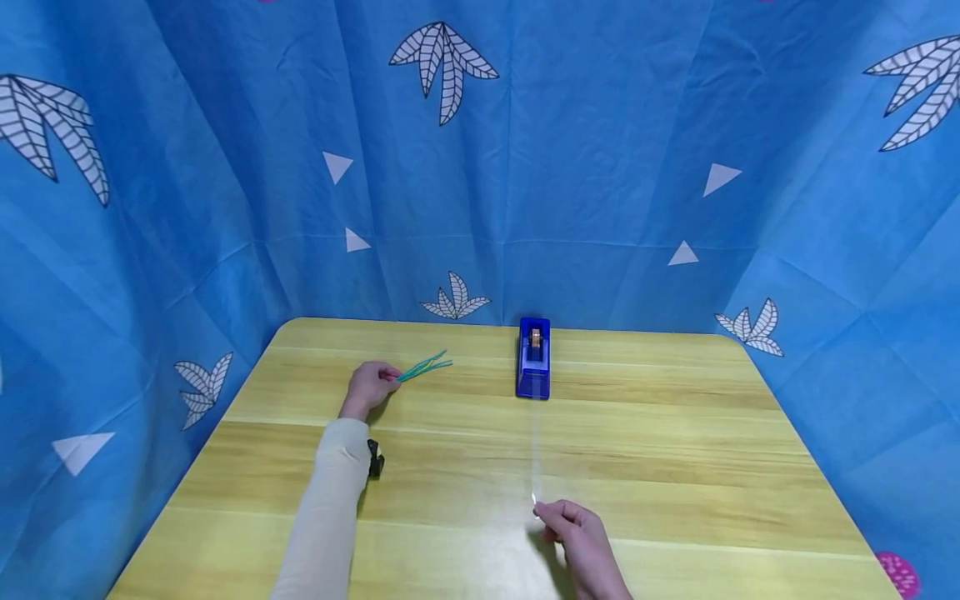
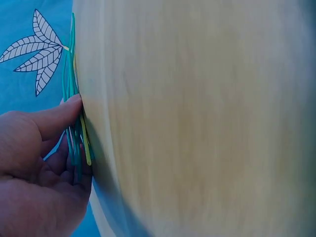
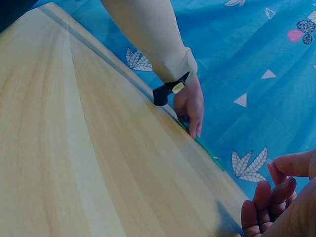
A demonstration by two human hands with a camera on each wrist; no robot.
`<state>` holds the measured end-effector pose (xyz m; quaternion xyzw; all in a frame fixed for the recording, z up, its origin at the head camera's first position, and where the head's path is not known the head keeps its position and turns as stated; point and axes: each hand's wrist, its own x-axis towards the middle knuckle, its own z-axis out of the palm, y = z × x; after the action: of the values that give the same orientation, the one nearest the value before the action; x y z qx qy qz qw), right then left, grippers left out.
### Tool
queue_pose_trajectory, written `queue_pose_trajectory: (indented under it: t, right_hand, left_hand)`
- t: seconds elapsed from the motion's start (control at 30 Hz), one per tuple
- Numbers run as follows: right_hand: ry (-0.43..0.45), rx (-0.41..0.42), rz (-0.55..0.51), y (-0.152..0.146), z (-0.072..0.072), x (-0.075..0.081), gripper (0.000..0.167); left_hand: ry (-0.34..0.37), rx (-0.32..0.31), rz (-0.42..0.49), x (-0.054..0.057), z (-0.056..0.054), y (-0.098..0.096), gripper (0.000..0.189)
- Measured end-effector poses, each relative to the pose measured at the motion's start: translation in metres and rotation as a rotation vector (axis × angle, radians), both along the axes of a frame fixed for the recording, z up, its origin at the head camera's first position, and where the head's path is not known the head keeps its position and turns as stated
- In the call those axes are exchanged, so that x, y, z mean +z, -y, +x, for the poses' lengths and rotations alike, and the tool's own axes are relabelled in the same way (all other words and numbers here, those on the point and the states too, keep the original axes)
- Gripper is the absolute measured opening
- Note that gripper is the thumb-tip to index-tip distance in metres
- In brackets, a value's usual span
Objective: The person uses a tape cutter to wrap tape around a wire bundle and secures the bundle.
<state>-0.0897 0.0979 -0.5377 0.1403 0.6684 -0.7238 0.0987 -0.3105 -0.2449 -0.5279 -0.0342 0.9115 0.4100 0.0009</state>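
Observation:
At the left of the table, my left hand (image 1: 371, 385) pinches a bundle of thin green and yellow strands (image 1: 423, 367) between thumb and fingers. The strands (image 2: 72, 64) run past the thumb in the left wrist view, their lower ends lying over the fingers. A blue tape dispenser (image 1: 533, 367) with a small roll of tape stands near the back edge. From it a strip of clear tape (image 1: 536, 450) stretches straight toward the front. My right hand (image 1: 579, 537) pinches the free end of that strip between thumb and forefinger, a little above the table, with the other fingers curled.
The light wooden table (image 1: 675, 467) has rounded back corners. Blue patterned cloth (image 1: 600, 125) hangs behind it and down both sides. A black wrist camera (image 1: 376, 459) is strapped at the left sleeve.

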Motion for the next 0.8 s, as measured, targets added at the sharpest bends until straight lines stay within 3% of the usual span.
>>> queue_pose_trajectory:
  t: [0.47, 0.8]
  right_hand:
    - [0.04, 0.006, 0.03, -0.0027, -0.0015, -0.0015, 0.021]
    - [0.035, 0.013, 0.046, -0.0027, -0.0011, -0.002, 0.022]
  left_hand:
    - [0.069, -0.057, -0.041, 0.0054, 0.0003, 0.0024, 0.019]
    - [0.029, -0.083, -0.07, 0.0088, 0.0001, 0.0072, 0.019]
